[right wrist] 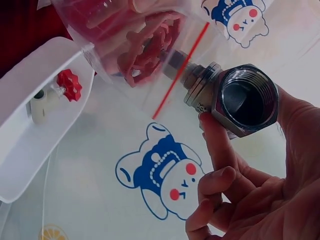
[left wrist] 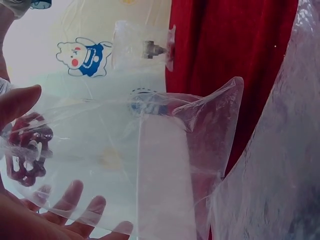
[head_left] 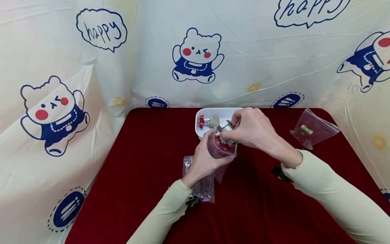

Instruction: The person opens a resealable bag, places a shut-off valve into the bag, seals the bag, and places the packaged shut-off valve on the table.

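Note:
My left hand [head_left: 203,162] holds a clear zip bag [head_left: 220,173], thumb on one side of its mouth and fingers on the other. In the left wrist view those fingers show through the plastic. With its thumb and fingers, my right hand [head_left: 256,127] grips a metal valve [right wrist: 205,90] by its hexagonal body. The valve's red handwheel [right wrist: 150,47] is inside the bag, past the red zip line, while the threaded body is outside. Behind the hands stands a white tray [head_left: 198,131], where a second valve [head_left: 210,122] with a red handwheel lies.
Another clear zip bag [head_left: 323,128] holding a brass fitting [head_left: 305,130] lies at the right of the red cloth [head_left: 146,162]. Beneath my left wrist are clear plastic bags [head_left: 204,189]. A printed curtain [head_left: 243,61] encloses the back and sides.

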Motion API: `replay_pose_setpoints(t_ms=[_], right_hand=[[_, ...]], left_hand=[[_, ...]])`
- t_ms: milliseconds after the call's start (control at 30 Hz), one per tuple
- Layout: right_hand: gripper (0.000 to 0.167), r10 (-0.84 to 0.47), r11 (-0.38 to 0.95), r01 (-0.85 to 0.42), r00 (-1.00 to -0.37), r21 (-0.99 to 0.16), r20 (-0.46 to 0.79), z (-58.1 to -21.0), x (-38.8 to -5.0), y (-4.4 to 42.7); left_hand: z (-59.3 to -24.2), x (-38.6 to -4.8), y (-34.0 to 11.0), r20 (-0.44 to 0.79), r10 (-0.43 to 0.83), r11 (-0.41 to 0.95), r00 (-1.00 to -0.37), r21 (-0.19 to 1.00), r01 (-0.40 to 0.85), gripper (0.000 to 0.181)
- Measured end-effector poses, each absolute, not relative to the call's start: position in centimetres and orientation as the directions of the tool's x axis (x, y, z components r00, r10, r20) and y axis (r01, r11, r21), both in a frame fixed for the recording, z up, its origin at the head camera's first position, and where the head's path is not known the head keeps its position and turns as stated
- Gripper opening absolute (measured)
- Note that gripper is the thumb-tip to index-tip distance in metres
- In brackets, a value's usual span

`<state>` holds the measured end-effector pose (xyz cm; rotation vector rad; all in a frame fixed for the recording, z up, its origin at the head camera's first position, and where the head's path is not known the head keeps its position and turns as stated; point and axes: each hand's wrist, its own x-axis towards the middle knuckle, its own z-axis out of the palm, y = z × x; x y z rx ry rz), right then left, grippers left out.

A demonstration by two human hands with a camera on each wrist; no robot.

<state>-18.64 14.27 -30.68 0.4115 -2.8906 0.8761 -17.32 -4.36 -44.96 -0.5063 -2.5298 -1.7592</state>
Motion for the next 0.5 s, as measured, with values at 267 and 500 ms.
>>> replay_pose_setpoints(t_ms=[267, 500], right_hand=[[0.036, -0.297, 0.810, -0.390, -0.917, -0.438, 0.266, -32.0, -19.0, 14.0], [0.038, -0.323, 0.818, -0.405, -0.911, -0.409, 0.257, -33.1, -19.3, 13.4]], left_hand=[[-44.9, -17.3, -4.3, 0.197, 0.255, 0.319, -0.947, 0.907, 0.275, 0.106], [-45.1, -17.3, -4.3, 0.228, 0.266, 0.284, -0.937, 0.910, 0.302, 0.103]])
